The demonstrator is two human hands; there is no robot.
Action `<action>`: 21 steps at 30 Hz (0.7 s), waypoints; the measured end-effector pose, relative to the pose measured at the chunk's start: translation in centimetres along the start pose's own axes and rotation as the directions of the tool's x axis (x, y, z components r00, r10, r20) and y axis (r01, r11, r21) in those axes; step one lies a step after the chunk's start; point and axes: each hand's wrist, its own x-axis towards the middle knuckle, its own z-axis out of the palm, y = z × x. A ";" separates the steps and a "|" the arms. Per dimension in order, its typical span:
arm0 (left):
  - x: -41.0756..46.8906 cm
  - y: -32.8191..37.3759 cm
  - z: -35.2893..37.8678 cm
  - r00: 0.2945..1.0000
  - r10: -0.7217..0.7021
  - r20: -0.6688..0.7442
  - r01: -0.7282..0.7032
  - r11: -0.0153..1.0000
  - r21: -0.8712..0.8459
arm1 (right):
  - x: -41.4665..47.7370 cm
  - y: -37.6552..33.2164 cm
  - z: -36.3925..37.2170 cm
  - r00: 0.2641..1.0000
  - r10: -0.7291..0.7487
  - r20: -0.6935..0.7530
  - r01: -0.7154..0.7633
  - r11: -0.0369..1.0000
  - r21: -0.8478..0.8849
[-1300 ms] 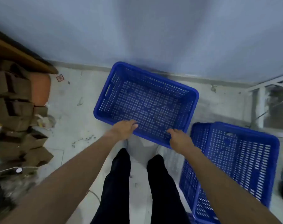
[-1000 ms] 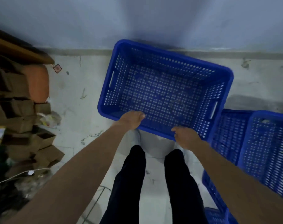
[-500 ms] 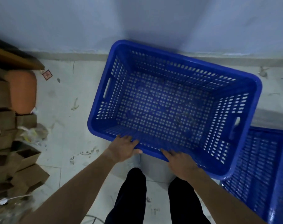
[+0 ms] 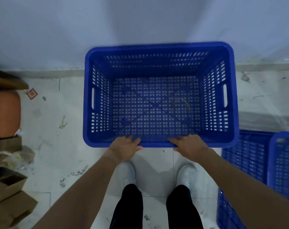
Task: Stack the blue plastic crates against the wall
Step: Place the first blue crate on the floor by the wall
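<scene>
An empty blue perforated crate [image 4: 158,52] sits square to the pale wall, its far rim up against it. My left hand [image 4: 124,148] grips the near rim left of centre, fingers curled over the edge. On the same rim, right of centre, my right hand [image 4: 189,147] holds on too. At the lower right stand other blue crates [image 4: 259,162], partly cut off by the frame and partly behind my right forearm.
Cardboard boxes [image 4: 9,200] and an orange rounded object [image 4: 5,113] crowd the left edge. A grey skirting strip [image 4: 49,73] runs along the wall's foot. My white shoes [image 4: 127,173] stand on the dirty tiled floor just behind the crate.
The crate has swung from a skewed angle to square with the wall and moved closer to it. Both hands stayed on its near rim.
</scene>
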 end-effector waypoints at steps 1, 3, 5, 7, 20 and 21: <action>-0.1 0.1 -0.2 1.000 -0.011 0.017 0.012 1.000 -0.007 | 0.0 -0.1 0.3 1.000 0.016 -0.011 -0.016 1.000 0.007; -0.1 0.2 -0.8 1.000 -0.002 0.011 0.002 1.000 -0.001 | 0.4 0.1 0.9 0.999 0.039 0.002 -0.039 0.998 0.053; -0.3 0.3 -1.7 1.000 0.012 -0.002 -0.012 1.000 0.024 | 0.5 0.3 1.0 0.998 0.068 0.002 -0.068 0.991 0.114; -0.5 0.5 -2.2 1.000 0.006 0.018 -0.007 1.000 0.006 | 0.3 0.1 1.0 0.994 0.108 -0.016 -0.104 0.978 0.183; 1.0 1.8 -7.2 0.971 -0.240 0.011 0.196 0.766 -0.612 | -4.0 0.3 -0.1 0.897 0.441 -0.008 -0.345 0.712 0.611; 1.2 2.3 -7.9 0.971 -0.240 -0.022 0.169 0.743 -0.648 | -4.6 0.4 -0.4 0.880 0.473 -0.044 -0.346 0.702 0.623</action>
